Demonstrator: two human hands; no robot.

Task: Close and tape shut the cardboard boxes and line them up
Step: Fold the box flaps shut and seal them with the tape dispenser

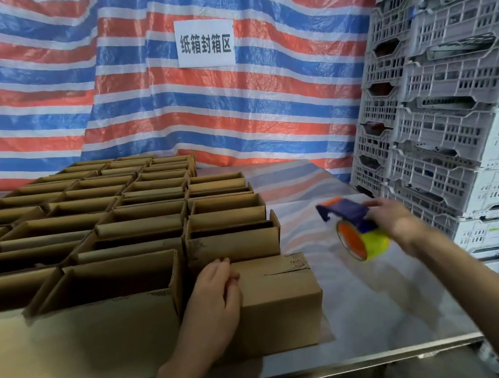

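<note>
Many open cardboard boxes (140, 218) fill the left and centre of the tabletop (378, 313), packed in rows beneath the striped tarpaulin (171, 104). One closed box (281, 296) sits at lower centre, flaps folded down, its seam running left to right and showing no tape. On its left end lies the left hand (214, 294), fingers curled loosely over the top edge. Right of it, raised off the surface, the right hand (399, 219) grips a tape dispenser (354, 227), fingers wrapped round its handle. Taping likely means carrying it leftward along that seam.
</note>
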